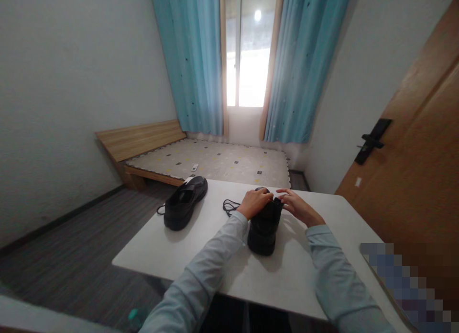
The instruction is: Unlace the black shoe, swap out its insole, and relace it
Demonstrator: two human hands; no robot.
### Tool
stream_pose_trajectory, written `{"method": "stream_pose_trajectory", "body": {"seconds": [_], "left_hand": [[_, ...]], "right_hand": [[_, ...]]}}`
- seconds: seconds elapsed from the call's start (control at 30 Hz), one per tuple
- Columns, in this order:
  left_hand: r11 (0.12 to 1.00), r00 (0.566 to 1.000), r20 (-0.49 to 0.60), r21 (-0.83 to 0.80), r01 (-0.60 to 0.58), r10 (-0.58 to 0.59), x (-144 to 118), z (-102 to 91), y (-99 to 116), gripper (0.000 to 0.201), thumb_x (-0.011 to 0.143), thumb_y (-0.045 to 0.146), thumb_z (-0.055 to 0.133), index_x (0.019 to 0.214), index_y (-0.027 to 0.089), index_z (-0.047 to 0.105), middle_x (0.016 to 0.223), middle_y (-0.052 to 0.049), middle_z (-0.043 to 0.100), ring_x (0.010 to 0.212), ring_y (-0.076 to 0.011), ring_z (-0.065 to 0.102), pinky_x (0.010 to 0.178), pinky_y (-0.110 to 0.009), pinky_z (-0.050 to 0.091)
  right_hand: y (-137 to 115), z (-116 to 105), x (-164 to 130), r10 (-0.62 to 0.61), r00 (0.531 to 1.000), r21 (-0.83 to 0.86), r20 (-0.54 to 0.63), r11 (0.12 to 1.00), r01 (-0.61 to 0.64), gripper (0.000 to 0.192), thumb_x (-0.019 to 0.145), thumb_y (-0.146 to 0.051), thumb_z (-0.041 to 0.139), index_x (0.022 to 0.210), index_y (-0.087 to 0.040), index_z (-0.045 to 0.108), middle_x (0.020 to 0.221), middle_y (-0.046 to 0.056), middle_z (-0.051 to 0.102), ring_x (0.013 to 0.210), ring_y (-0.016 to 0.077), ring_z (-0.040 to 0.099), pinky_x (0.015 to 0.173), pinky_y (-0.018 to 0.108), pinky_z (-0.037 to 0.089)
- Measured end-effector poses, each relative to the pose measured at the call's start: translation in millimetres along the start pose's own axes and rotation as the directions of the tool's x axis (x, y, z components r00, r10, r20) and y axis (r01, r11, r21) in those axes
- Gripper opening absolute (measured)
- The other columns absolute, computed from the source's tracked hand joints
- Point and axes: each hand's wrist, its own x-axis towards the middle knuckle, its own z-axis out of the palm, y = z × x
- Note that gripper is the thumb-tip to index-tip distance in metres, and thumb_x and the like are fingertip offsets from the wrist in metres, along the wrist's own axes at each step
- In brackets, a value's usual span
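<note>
A black shoe stands on the white table in front of me, its heel toward me. My left hand lies over the top of this shoe from the left, with its fingers closed on the upper near the opening. From the right, my right hand has its bent fingers at the raised side flap of the same shoe, seemingly gripping its edge; the fingertips are partly hidden. A loose black shoelace curls on the table beside my left wrist. The matching black shoe sits apart, farther left.
Beyond the table is a bed with a patterned mattress, and a small white remote lies on it. A wooden door with a black handle is on the right. Blue curtains frame the window. A blurred-out patch covers the lower right corner.
</note>
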Motion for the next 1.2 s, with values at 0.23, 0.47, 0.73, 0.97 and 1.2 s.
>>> {"method": "stream_pose_trajectory", "body": {"seconds": [0.23,0.47,0.73,0.97,1.2], "left_hand": [[0.997,1.0,0.028,0.082,-0.004,0.002,0.0,-5.1,3.6,0.023,0.093,0.033,0.043,0.107,0.031,0.06,0.105,-0.003,0.062,0.082,-0.0179,0.065,0.071,-0.028,0.048],[0.997,1.0,0.014,0.077,-0.003,0.002,0.2,-3.9,2.8,0.022,0.091,0.032,0.046,0.103,0.03,0.065,0.105,-0.003,0.062,0.083,-0.0178,0.064,0.072,-0.027,0.047],[0.998,0.999,-0.007,0.044,0.034,-0.034,1.5,0.1,2.3,0.022,0.09,0.032,0.048,0.101,0.028,0.067,0.103,-0.004,0.063,0.084,-0.0172,0.063,0.073,-0.027,0.046],[0.998,0.998,-0.032,0.037,0.058,-0.057,3.9,2.4,2.6,0.02,0.088,0.031,0.05,0.1,0.029,0.067,0.104,-0.002,0.064,0.082,-0.0184,0.064,0.07,-0.028,0.047],[0.992,0.994,-0.069,-0.1,0.083,-0.09,1.2,3.2,-2.0,0.022,0.088,0.037,0.052,0.103,0.029,0.065,0.105,-0.001,0.065,0.09,-0.0179,0.063,0.077,-0.027,0.047]], "right_hand": [[0.6,1.5,-0.1,0.001,1.0,0.028,0.001,1.0,-0.001,0.034,0.056,-0.021,0.059,0.089,-0.023,0.056,0.074,-0.002,0.056,0.074,0.0149,0.055,0.07,0.028,0.046],[2.1,2.3,0.2,-0.029,0.999,-0.005,0.027,1.0,0.029,0.031,0.062,-0.022,0.062,0.092,-0.023,0.056,0.078,-0.001,0.058,0.076,0.0144,0.057,0.069,0.027,0.048],[22.3,-5.8,17.0,-0.018,1.0,-0.238,0.01,0.971,0.02,0.024,0.074,-0.039,0.064,0.076,-0.02,0.051,0.067,-0.002,0.059,0.062,0.0128,0.059,0.054,0.024,0.048],[28.8,-4.7,23.2,-0.01,0.997,-0.396,0.072,0.918,0.038,0.032,0.076,-0.048,0.06,0.067,-0.02,0.048,0.06,-0.002,0.058,0.057,0.0121,0.057,0.047,0.021,0.045],[29.7,-13.7,21.0,-0.022,0.993,-0.311,0.112,0.949,0.056,0.037,0.07,-0.052,0.064,0.068,-0.019,0.048,0.069,-0.001,0.058,0.062,0.0122,0.059,0.051,0.022,0.047]]}}
